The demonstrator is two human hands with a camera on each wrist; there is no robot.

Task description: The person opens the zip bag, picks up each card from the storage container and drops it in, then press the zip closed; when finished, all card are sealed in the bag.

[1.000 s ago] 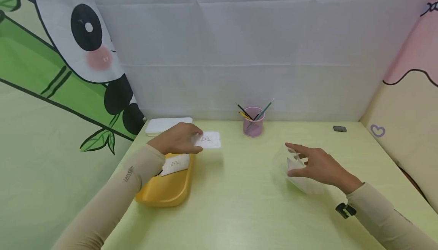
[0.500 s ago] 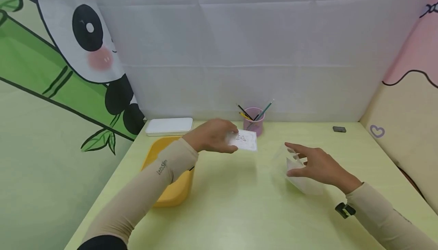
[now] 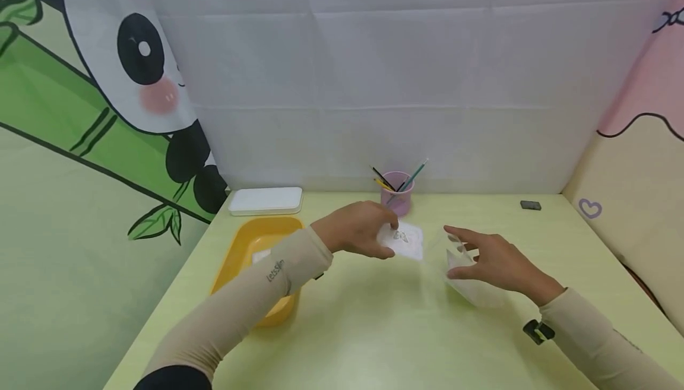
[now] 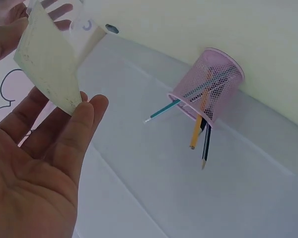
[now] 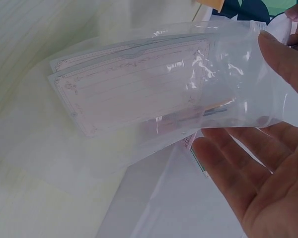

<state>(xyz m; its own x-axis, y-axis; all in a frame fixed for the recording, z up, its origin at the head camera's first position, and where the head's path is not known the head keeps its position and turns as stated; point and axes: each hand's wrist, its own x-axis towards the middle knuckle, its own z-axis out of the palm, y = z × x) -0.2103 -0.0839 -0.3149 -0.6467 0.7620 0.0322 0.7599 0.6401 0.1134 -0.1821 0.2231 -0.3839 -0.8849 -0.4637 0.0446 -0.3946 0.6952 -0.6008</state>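
My left hand (image 3: pixel 359 228) pinches a small white card (image 3: pixel 407 241) by its left edge, thumb and fingers on opposite sides. A butterfly drawing shows on the card's upper face; in the left wrist view its other side looks pale. The card is above the table, just left of a clear plastic bag (image 5: pixel 241 74). My right hand (image 3: pixel 501 263) holds that bag near its mouth, the thumb and fingers spread apart. Inside the bag lie cards (image 5: pixel 139 87) with ornate borders and ruled lines. A gap separates the held card from the bag's mouth in the head view.
A yellow tray (image 3: pixel 227 268) with a white card (image 3: pixel 260 255) in it is partly hidden under my left forearm. Behind it lies a white box (image 3: pixel 266 200). A pink mesh cup (image 3: pixel 396 201) of pencils stands near the back wall. A small dark block (image 3: pixel 531 205) lies back right.
My left hand has carried the card rightward from over the yellow tray to beside the bag, dipping slightly. The right hand with the bag has stayed almost still.
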